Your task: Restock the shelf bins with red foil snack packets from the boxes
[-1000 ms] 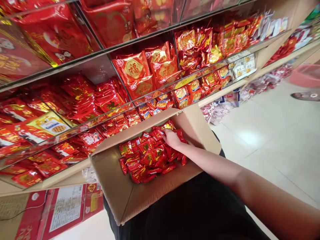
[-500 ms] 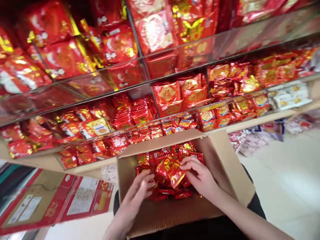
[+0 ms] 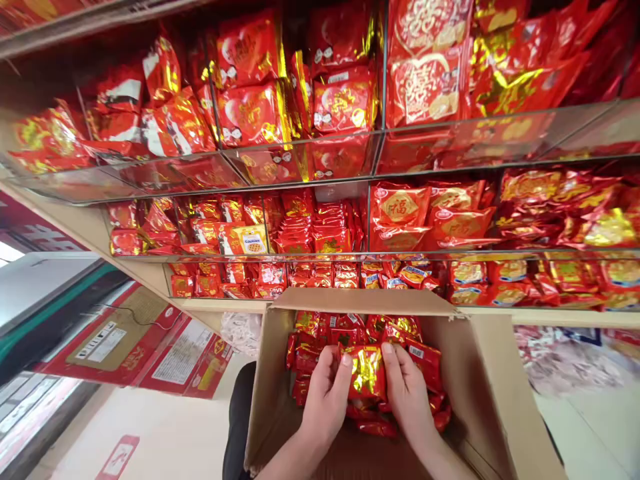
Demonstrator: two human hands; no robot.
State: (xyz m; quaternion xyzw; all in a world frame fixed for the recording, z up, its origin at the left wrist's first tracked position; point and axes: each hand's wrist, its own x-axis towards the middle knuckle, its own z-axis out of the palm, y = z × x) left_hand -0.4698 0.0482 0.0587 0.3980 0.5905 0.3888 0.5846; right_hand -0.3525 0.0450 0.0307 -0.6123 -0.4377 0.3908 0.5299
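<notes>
Between my two hands is a red foil packet (image 3: 367, 372) with shiny gold print. My left hand (image 3: 327, 393) grips its left edge, the thumb lying on the front. Its right edge is pinched by my right hand (image 3: 407, 387). Both hands are inside an open cardboard box (image 3: 480, 373), over a heap of similar red packets (image 3: 373, 427). The box's upright far flap (image 3: 360, 301) stands in front of the shelves. My fingers behind the packet are hidden.
Shelves (image 3: 300, 190) ahead carry several rows of red packets behind clear dividers. A flattened red and brown carton (image 3: 125, 340) lies at left. Plastic-wrapped goods (image 3: 570, 363) sit under the shelf at right, and a clear bag (image 3: 242, 332) lies left of the box.
My left hand, apart from the packet before, has closed on its left edge. The packet is now held upright and level between both hands. The view has swung to the left.
</notes>
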